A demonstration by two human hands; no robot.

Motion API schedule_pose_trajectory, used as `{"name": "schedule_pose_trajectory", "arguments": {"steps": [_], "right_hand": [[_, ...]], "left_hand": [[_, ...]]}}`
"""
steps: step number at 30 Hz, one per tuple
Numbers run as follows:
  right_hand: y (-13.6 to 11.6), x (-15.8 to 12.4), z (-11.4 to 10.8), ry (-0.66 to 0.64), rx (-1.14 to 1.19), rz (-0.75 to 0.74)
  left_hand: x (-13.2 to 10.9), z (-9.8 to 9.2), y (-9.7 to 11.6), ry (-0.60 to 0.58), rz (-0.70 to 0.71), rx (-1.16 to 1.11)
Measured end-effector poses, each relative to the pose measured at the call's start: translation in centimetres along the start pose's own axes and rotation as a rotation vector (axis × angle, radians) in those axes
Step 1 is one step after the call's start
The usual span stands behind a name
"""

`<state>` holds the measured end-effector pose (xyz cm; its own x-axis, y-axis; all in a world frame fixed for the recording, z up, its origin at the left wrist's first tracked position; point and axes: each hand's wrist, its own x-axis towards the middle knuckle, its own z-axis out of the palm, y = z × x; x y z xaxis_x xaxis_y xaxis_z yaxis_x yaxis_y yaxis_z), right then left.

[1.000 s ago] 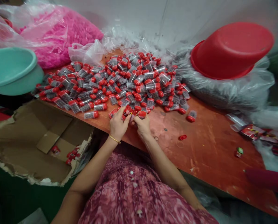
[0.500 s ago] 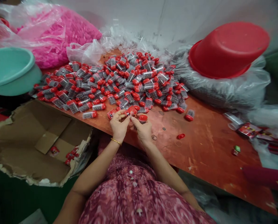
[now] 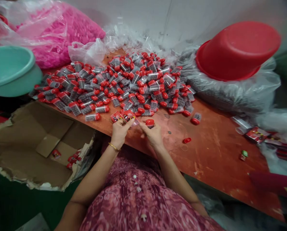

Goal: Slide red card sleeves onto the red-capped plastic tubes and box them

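A big pile of small clear tubes with red caps [image 3: 124, 85] covers the far half of the orange table [image 3: 213, 154]. My left hand [image 3: 119, 131] is closed at the table's near edge, pinching a small tube with a red printed label [image 3: 127, 116]. My right hand [image 3: 153, 133] is just to its right, fingers curled, with a red-capped tube [image 3: 149, 122] at its fingertips. The two hands are a little apart.
A torn cardboard box [image 3: 37, 150] with a few labelled tubes sits low at the left. A teal basin [image 3: 11, 72] and a pink-filled plastic bag [image 3: 61, 32] stand at the back left. A red basin [image 3: 237, 49] lies upside down on a clear bag at right. Loose red caps [image 3: 187, 140] lie on the table.
My hands, pressed together over one tube a second ago, have drawn apart. The left keeps the labelled tube and the right has shifted to the right.
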<state>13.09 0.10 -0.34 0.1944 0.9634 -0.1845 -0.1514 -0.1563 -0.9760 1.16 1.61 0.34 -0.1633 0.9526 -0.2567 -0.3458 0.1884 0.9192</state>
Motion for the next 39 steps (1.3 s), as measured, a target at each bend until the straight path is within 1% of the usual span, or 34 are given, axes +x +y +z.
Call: {"name": "schedule_pose_trajectory", "arguments": {"steps": [2,4,7,10,14,18,20,21,24,26,28,30,33,36,38,39], "right_hand": [[0.4,-0.4,-0.8,-0.055,0.053,0.097],[0.8,-0.8,-1.4,-0.128,0.163,0.177],[1.2,-1.6,-2.1,-0.229,0.265,0.221],[0.7,-2.3,-2.5,-0.265,0.224,0.214],[0.1,-2.8,-2.9,-0.252,0.184,0.143],[0.8,-3.1,-3.3,-0.255,0.118,0.067],[1.4,-3.2,-3.7,-0.212,-0.007,-0.063],[1.6,-3.2,-3.9,-0.193,-0.110,-0.168],[1.9,-3.3,-4.5,-0.188,-0.495,-0.570],[1.9,-3.2,-4.8,-0.173,-0.715,-0.782],[1.8,-2.9,-5.0,-0.119,-0.860,-0.906],[1.8,-2.6,-5.1,-0.063,-0.938,-0.959],[2.0,-2.2,-5.2,-0.021,-0.949,-0.938],[2.1,-2.3,-5.4,-0.033,-0.874,-0.869],[2.0,-2.7,-5.2,-0.043,-0.747,-0.775],[1.9,-2.9,-5.0,-0.031,-0.643,-0.695]], "left_hand": [[0.0,0.0,0.4,0.016,-0.065,-0.068],[-0.1,0.2,0.7,0.020,-0.154,-0.109],[-0.5,0.4,0.8,0.013,-0.275,-0.123],[-0.8,0.5,0.6,-0.004,-0.332,-0.115],[-1.1,0.5,0.2,-0.017,-0.352,-0.089],[-1.4,0.7,0.1,-0.008,-0.383,-0.048],[-1.5,0.9,0.2,-0.019,-0.383,-0.028],[-1.6,0.9,0.2,-0.030,-0.383,-0.017],[-1.8,1.0,0.3,-0.053,-0.381,0.011],[-1.9,0.9,0.2,-0.051,-0.378,0.026],[-1.9,0.9,0.2,-0.053,-0.370,0.038],[-2.0,0.8,0.3,-0.072,-0.374,0.053],[-2.2,0.7,0.6,-0.112,-0.390,0.054],[-2.4,0.5,0.9,-0.127,-0.387,0.023],[-2.3,0.4,0.7,-0.124,-0.362,0.042],[-2.3,0.3,0.4,-0.124,-0.328,0.072]]}}
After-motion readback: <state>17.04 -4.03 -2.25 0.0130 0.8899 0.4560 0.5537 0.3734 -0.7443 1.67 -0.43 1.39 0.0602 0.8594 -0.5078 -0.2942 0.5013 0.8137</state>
